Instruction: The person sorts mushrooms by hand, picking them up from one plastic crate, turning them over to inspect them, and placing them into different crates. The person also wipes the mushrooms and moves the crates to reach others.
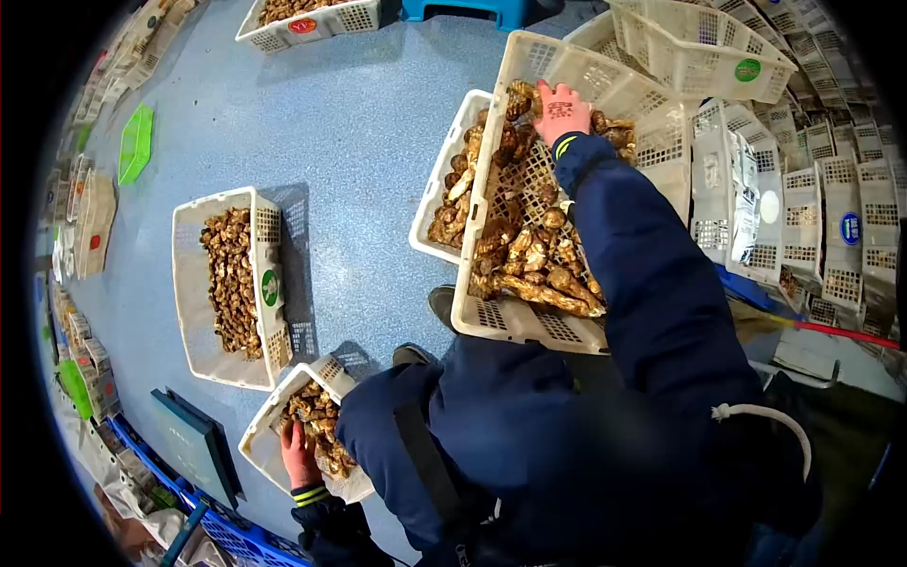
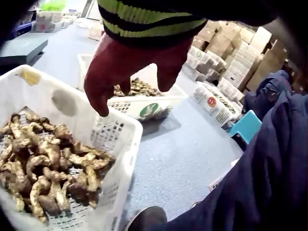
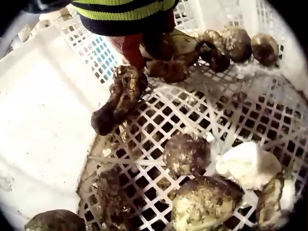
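My left hand (image 1: 300, 458) is at the near-left edge of a small white basket (image 1: 260, 437) of brown mushrooms (image 1: 321, 425). In the left wrist view that hand (image 2: 132, 65) has its fingers bent loosely downward, holding nothing, beside the basket's rim (image 2: 122, 122). My right hand (image 1: 564, 111) reaches into the far end of a large pale crate (image 1: 480, 180), whose near end holds a pile of long-stemmed mushrooms (image 1: 543, 269). In the right wrist view the right hand (image 3: 129, 48) grips a mushroom (image 3: 180, 44), its fingers mostly hidden; scattered mushrooms (image 3: 186, 154) lie on the mesh floor.
Another white basket (image 1: 194, 331) of small mushrooms stands on the blue floor at left. A further filled basket (image 1: 444, 175) is partly beneath the large crate. Empty crates (image 1: 709, 47) are stacked at right. A dark flat board (image 1: 194, 444) lies at lower left.
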`<state>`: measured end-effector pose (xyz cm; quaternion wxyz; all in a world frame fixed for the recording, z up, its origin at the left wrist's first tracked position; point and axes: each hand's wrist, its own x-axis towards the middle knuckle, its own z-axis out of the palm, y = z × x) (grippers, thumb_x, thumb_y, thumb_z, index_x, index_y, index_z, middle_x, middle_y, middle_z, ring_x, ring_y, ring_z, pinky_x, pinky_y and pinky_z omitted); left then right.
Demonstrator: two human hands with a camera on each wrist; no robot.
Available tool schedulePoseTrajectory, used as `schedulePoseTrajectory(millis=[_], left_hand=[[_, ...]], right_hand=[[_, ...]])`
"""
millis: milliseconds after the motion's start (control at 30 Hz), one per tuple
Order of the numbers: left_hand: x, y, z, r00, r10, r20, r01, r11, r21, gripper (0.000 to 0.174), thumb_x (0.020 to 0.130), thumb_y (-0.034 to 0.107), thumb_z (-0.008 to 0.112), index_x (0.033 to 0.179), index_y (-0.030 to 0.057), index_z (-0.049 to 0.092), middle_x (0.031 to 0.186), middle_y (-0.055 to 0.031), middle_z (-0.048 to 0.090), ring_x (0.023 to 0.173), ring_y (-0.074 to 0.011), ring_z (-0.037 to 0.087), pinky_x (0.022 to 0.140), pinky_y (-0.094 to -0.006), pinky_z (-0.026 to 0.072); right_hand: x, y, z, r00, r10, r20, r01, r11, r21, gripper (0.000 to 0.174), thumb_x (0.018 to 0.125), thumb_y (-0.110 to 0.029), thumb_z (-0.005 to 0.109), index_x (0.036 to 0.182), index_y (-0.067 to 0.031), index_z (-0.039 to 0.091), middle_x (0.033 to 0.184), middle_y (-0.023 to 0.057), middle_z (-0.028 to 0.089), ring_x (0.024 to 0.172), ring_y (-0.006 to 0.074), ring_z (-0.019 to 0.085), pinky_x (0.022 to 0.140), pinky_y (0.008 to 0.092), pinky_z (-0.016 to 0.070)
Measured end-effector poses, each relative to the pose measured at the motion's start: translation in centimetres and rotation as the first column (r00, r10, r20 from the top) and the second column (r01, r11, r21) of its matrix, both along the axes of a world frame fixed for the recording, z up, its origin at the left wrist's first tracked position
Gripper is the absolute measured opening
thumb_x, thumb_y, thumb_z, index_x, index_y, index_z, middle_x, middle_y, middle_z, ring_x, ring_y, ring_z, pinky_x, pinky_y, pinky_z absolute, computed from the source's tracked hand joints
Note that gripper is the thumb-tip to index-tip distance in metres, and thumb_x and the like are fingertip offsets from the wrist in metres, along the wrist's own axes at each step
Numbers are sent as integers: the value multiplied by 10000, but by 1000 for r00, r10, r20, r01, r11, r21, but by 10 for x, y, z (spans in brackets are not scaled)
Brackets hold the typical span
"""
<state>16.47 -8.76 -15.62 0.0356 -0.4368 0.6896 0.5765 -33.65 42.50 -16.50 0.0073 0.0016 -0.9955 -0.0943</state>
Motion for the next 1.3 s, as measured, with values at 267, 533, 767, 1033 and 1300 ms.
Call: schedulePoseTrajectory(millis=[267, 533, 767, 1033, 1300], left_hand=[[-143, 60, 75, 969, -185, -167, 222, 945, 240, 432, 896, 294, 517, 1249, 56, 439, 1243, -76, 487, 1120, -198, 479, 914, -349, 392], [-171, 110, 118, 879, -401, -260, 454, 871, 191, 410, 899, 299, 510, 1203, 27, 472, 1140, -76, 529, 1059, -188, 500, 889, -336, 398], [-153, 76, 100, 926, -257, -276, 337, 893, 300, 446, 912, 334, 473, 1254, 49, 436, 1217, -87, 511, 1108, -215, 497, 908, -361, 386], [-161, 89, 93, 948, -228, -221, 297, 883, 363, 368, 905, 296, 509, 1173, 43, 498, 1133, -68, 538, 1024, -184, 527, 861, -321, 425], [-162, 90, 101, 936, -261, -234, 329, 885, 329, 411, 906, 338, 498, 1197, 48, 486, 1142, -72, 546, 1038, -187, 522, 869, -331, 415]], right_hand=[[38, 75, -3, 985, 156, -69, -160, 704, -692, 452, 764, -106, 581, 1209, -93, 503, 1090, 160, 576, 954, 288, 573, 853, 361, 449], [52, 94, -4, 987, -28, -156, -84, 744, -663, 261, 796, -167, 498, 984, -44, 630, 827, 99, 631, 707, 223, 588, 645, 357, 468], [18, 109, -18, 712, -508, 485, 461, -182, -868, 487, 785, -248, 652, 1183, -18, 490, 870, 107, 618, 737, 245, 597, 630, 354, 494], [-7, 113, -26, 774, -491, 400, 586, 317, -745, 538, 754, -436, 641, 845, 93, 610, 783, 100, 627, 669, 200, 620, 567, 298, 500], [19, 104, 4, 845, -370, 386, 504, 310, -806, 329, 762, -267, 671, 878, 34, 609, 697, 64, 587, 567, 146, 553, 556, 272, 475]])
